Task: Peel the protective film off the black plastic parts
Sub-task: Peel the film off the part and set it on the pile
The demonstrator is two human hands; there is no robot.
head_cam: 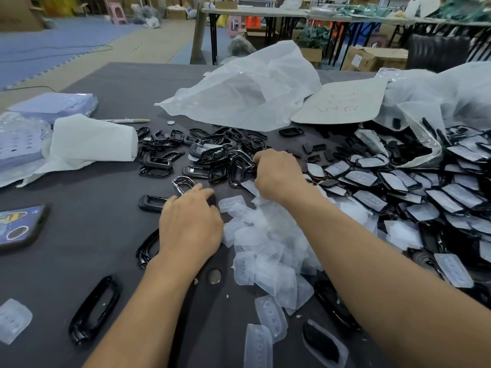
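Judging by the heap of peeled film [271, 235], about half is reckoned done: bare parts [212, 152] are piled beyond it, filmed parts [398, 187] are left right of it. The left hand [190, 221] is spread flat; whether the right hand [279, 173] grips anything cannot be told.

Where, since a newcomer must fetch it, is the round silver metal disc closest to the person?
On the dark grey table, find the heap of peeled translucent films in the middle. Just left of its near part, beside the left forearm, lies the round silver metal disc. The only other disc is paler and lies far off by the white pen.
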